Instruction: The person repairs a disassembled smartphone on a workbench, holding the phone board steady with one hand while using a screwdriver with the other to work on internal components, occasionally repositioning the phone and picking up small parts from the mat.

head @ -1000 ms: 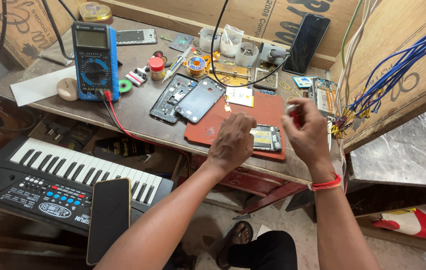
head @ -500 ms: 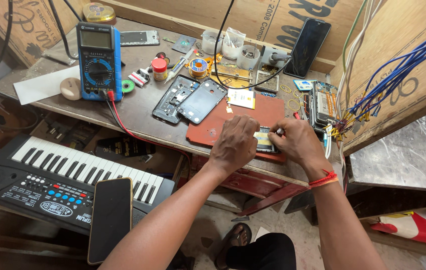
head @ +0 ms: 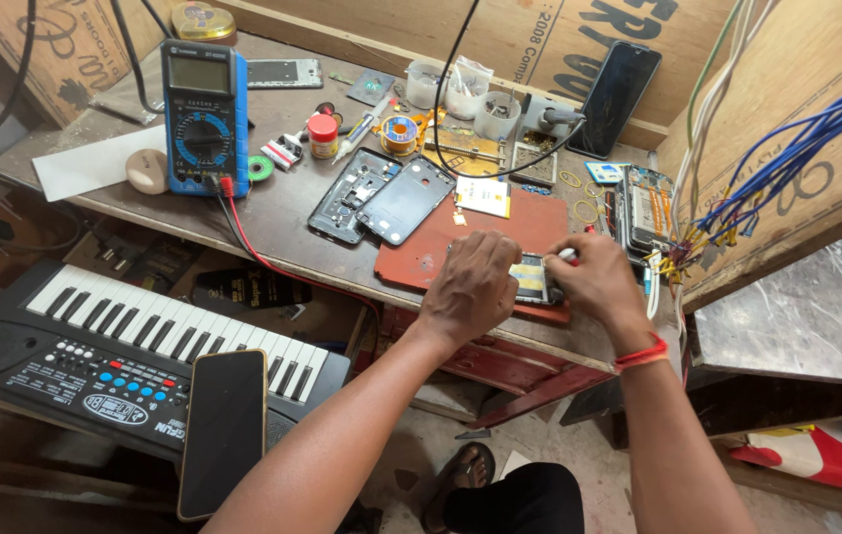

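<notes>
Working at centre right of frame, over the near edge of the red mat [head: 500, 237]. Left hand [head: 470, 289] lying knuckles-up on the mat, fingers curled down and pressing the left end of a small phone board [head: 533, 280]; pinning rather than lifting, as far as can be judged. Right hand [head: 594, 282] closing in from the right, fingers pinched on a thin tool [head: 567, 254] with a pale tip showing just above the knuckles; exact kind of tool not resolvable. Board sitting between the two hands, touching both, with only its middle strip showing: yellow patch and dark surround. Long axis of board running roughly left to right across the frame, parallel to the bench [head: 272, 213] front edge. Tool tip meeting the board at its right end, so right hand being the nearer one to the working point; left hand holding the opposite end. Both forearms entering from the bottom of frame and converging on that one spot. Sitting well apart, at upper centre: two opened phone shells [head: 381, 196], untouched. Standing at upper left: blue multimeter [head: 205, 119], red lead trailing toward the mat. Lying at lower left, below the bench: keyboard [head: 134, 346] with a dark phone [head: 225, 430] resting on it. Hanging at upper right: blue wires [head: 787, 158].
</notes>
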